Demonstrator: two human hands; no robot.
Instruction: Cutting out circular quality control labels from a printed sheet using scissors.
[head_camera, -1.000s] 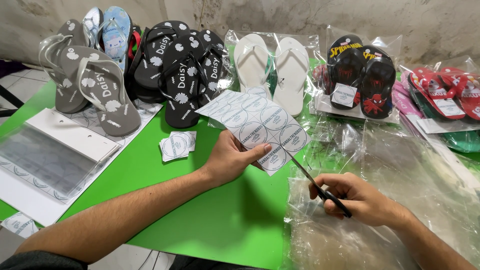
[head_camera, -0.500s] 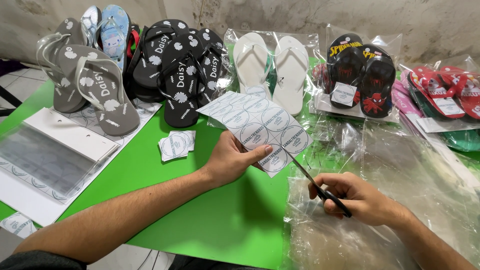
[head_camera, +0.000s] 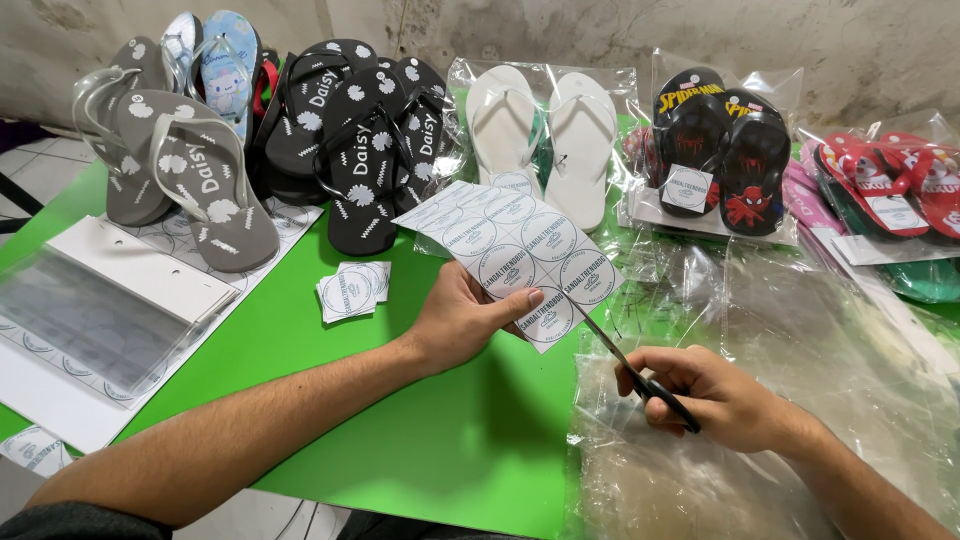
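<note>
My left hand (head_camera: 463, 320) pinches the near edge of a white sheet of round printed labels (head_camera: 510, 250) and holds it tilted above the green table (head_camera: 440, 450). My right hand (head_camera: 715, 395) grips black-handled scissors (head_camera: 625, 365). The blades point up-left and meet the sheet's lower right edge. A small stack of cut square labels (head_camera: 352, 290) lies on the table just left of my left wrist.
Grey sandals (head_camera: 190, 180), black patterned sandals (head_camera: 365, 140), white sandals in a bag (head_camera: 545, 130) and bagged dark and red children's sandals (head_camera: 720, 150) line the back. Clear plastic bags (head_camera: 800, 350) cover the right side. A white holder with clear sleeves (head_camera: 100, 310) lies at left.
Both hands hold nearly the same pose; the scissors have shifted very slightly along the sheet's edge.
</note>
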